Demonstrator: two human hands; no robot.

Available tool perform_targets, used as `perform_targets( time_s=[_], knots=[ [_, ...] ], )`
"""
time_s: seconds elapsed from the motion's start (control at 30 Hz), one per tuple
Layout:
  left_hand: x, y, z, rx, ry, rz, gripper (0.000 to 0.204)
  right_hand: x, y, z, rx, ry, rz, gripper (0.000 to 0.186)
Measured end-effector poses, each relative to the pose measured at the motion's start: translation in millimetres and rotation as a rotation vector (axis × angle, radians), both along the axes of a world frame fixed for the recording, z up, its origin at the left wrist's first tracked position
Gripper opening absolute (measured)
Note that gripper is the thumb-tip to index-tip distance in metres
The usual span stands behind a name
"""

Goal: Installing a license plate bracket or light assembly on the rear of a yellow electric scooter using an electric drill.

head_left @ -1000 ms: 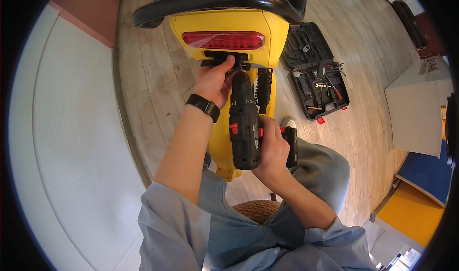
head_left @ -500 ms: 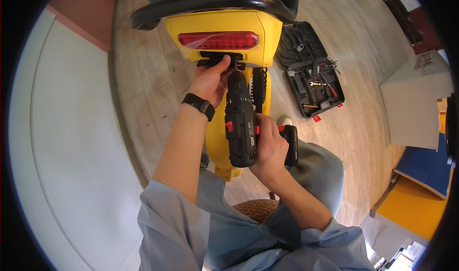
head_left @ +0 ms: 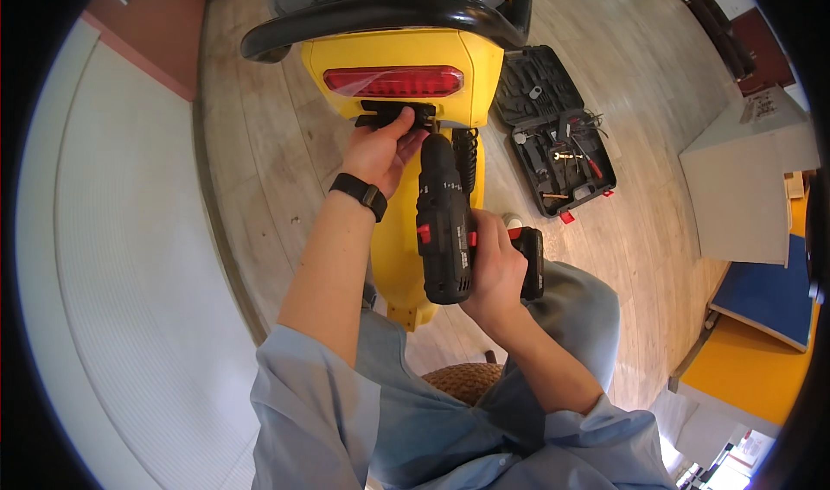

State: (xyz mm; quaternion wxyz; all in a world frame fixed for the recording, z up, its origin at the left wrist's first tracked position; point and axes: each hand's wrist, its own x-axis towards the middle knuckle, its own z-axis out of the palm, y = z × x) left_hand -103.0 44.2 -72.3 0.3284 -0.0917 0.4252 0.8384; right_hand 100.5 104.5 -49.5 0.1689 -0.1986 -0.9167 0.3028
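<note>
Drill (head_left: 445, 239): one, right hand (head_left: 496, 274); bracket (head_left: 379, 111): one, left hand (head_left: 375, 155).

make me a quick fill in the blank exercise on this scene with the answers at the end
The right hand grips the drill, whose body is mostly ____.
The watch is worn on the ____ arm.
The long light above the left hand is coloured ____.
The open toolbox lies on the ____.

Missing words: black; left; red; floor

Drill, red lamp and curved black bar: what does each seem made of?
Drill: matte black plastic, probably; its moulded casing has vent slots.
Red lamp: likely glossy translucent plastic; ribs show through.
Curved black bar: painted metal or plastic, unclear; highlights show gloss.
</note>
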Motion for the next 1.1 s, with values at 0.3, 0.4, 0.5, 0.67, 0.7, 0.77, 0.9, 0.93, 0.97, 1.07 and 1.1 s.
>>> perform_targets(
  time_s=[0.3, 0.4, 0.5, 0.67, 0.7, 0.77, 0.9, 0.93, 0.97, 1.07, 1.1],
  knots=[
    [1.1, 2.7, -4.4, -0.025, 0.091, -0.047, 0.029, -1.5, -3.5, -5.9, 0.098, 0.018, 0.060, 0.056],
    [2.3, 2.5, -1.7, -0.064, 0.091, -0.034, 0.029, -3.2, -5.3, -4.0, 0.024, 0.034, 0.042, 0.051],
    [-1.0, 2.1, -6.0, -0.043, 0.074, -0.045, 0.030, -5.5, -5.3, -5.0, 0.016, 0.019, 0.038, 0.051],
    [-2.8, 2.6, -10.1, -0.086, 0.083, -0.094, 0.030, -6.0, -7.8, -8.2, 0.045, 0.053, 0.029, 0.053],
    [-2.8, 2.3, -9.9, -0.091, 0.089, -0.101, 0.029, -5.9, -8.8, -8.9, 0.043, 0.051, 0.029, 0.053],
    [-2.6, 1.5, -8.8, -0.094, 0.088, -0.100, 0.029, -6.0, -10.8, -10.1, 0.049, 0.023, 0.019, 0.053],
    [-3.0, 0.1, -8.7, -0.103, 0.082, -0.077, 0.027, -7.5, -15.1, -9.1, 0.055, 0.003, 0.016, 0.060],
    [-2.9, 0.5, -7.8, -0.102, 0.081, -0.078, 0.027, -8.1, -14.1, -8.1, 0.060, -0.012, 0.014, 0.061],
    [-3.3, 0.3, -6.9, -0.078, 0.065, -0.099, 0.027, -8.4, -13.5, -7.0, 0.066, -0.027, 0.013, 0.061],
    [-6.8, -3.5, -6.8, -0.040, 0.032, -0.129, 0.027, -9.6, -16.1, -1.2, 0.046, -0.059, -0.006, 0.061],
    [-8.1, -4.8, -7.2, -0.023, 0.015, -0.139, 0.027, -10.1, -17.4, -1.5, 0.045, -0.058, -0.004, 0.061]
  ],
)
